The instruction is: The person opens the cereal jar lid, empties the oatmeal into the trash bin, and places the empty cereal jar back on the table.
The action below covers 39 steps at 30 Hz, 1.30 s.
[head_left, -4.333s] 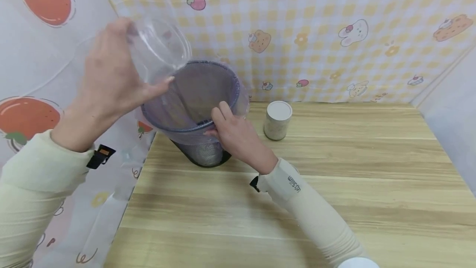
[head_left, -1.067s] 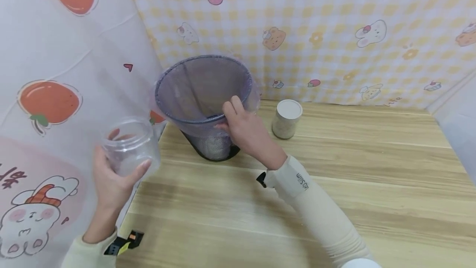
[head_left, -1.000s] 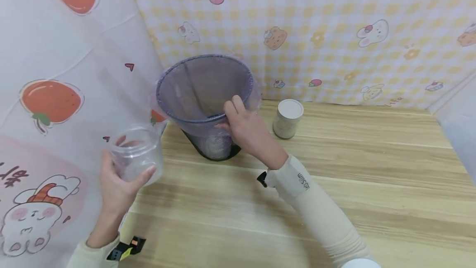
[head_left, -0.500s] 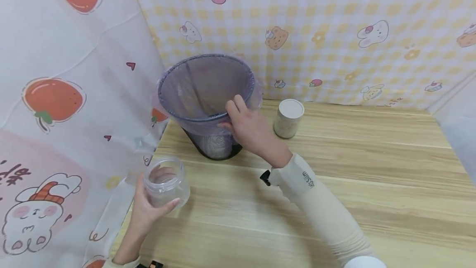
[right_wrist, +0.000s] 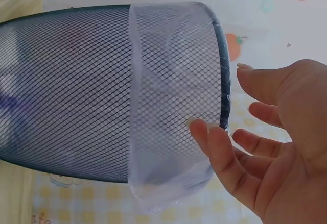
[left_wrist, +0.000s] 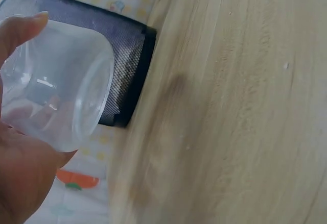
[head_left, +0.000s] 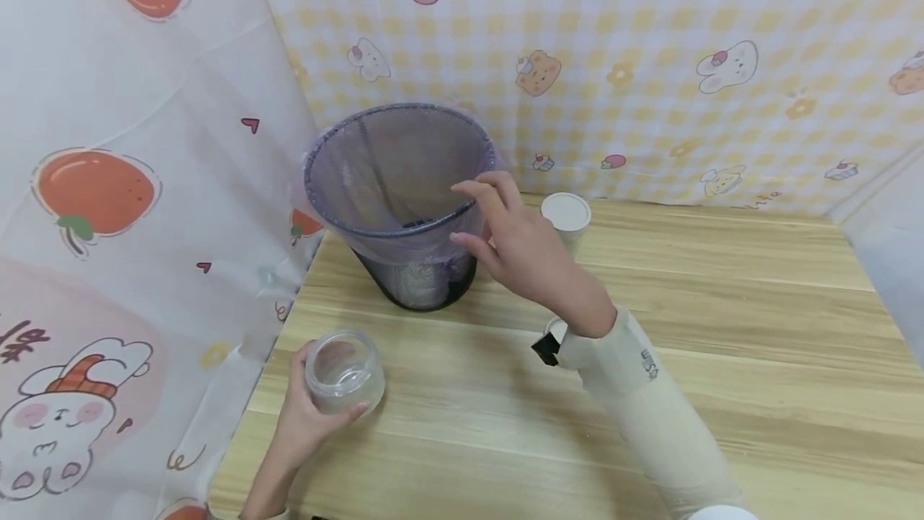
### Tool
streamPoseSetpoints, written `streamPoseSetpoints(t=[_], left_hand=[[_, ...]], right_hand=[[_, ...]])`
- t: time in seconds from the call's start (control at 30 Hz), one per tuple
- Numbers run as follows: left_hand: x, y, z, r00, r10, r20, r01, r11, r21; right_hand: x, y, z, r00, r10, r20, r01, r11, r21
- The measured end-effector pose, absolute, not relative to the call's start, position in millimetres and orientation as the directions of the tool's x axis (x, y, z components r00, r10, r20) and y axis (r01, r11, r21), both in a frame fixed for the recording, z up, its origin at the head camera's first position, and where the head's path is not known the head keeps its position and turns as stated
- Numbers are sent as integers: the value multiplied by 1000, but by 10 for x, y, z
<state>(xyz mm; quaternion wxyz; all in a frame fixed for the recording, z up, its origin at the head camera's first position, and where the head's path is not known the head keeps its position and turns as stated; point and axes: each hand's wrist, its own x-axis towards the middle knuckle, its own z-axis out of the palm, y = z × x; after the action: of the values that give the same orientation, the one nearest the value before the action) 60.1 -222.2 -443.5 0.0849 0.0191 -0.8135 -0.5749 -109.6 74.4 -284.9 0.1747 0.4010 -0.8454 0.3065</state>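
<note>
The clear jar (head_left: 345, 379) is held by the left hand (head_left: 309, 417), with the thumb laid along the near side and the fingers curved round the far side. By this hand the jar is gripped firmly enough to be kept above the table (head_left: 650, 303); in the left wrist view its base is seen apart from the wood. The bin (head_left: 419, 283) is placed just behind it, on the table. By the right hand (head_left: 523, 243) nothing is held: its fingers are loosely bent and well separated from the thumb, close to the rim (head_left: 375, 232) of the bin. Whether the rim is touched by a fingertip cannot be told.

Half a second ago, the rim was pinched by the right hand; now this pinch is released and the hand is drawn a little to the right. The jar, which was tipped over the bin in the oldest picture, has been brought down to the front of it, and since the last picture it has been lowered slightly more.

The jar is made of transparent material, short and round, with a wide, uncovered mouth turned upward. Through the mouth the round bottom can be seen, and some bright reflections are shown on the wall. The bin is made of dark mesh, and a thin purplish bag (right_wrist: 163, 106) is folded over its rim. A jar with a white lid (head_left: 566, 212) is partly hidden behind the right hand.
</note>
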Motion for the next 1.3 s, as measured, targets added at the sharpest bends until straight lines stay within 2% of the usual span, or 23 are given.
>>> streamPoseSetpoints(t=[0.27,0.37,0.57,0.7,0.93,1.17,1.3], left_hand=[[464,-2286,-4421,-984,-164,66,-2,381,924],[442,-2319,-4436,-984,-173,52,-16,369,929],[428,-2434,-4720,-974,-224,44,-38,348,937],[442,-2441,-4794,-964,-263,23,-61,307,950],[439,-2473,-4817,-955,-296,25,-56,264,963],[459,-2426,-4827,-962,-272,24,-41,228,973],[542,-2336,-4813,-946,-324,-13,-106,273,956]], right_hand=[[-998,820,-2990,-578,-537,615,-813,442,-378],[-956,867,-3016,-595,-508,622,-800,444,-403],[-984,1043,-3119,-631,-450,631,-767,480,-425],[-1146,1234,-3304,-676,-393,623,-716,552,-428],[-1443,1596,-3680,-809,-264,525,-541,686,-487],[-1608,1710,-3864,-854,-245,459,-482,706,-519],[-1688,1708,-3932,-863,-223,454,-456,730,-509]])
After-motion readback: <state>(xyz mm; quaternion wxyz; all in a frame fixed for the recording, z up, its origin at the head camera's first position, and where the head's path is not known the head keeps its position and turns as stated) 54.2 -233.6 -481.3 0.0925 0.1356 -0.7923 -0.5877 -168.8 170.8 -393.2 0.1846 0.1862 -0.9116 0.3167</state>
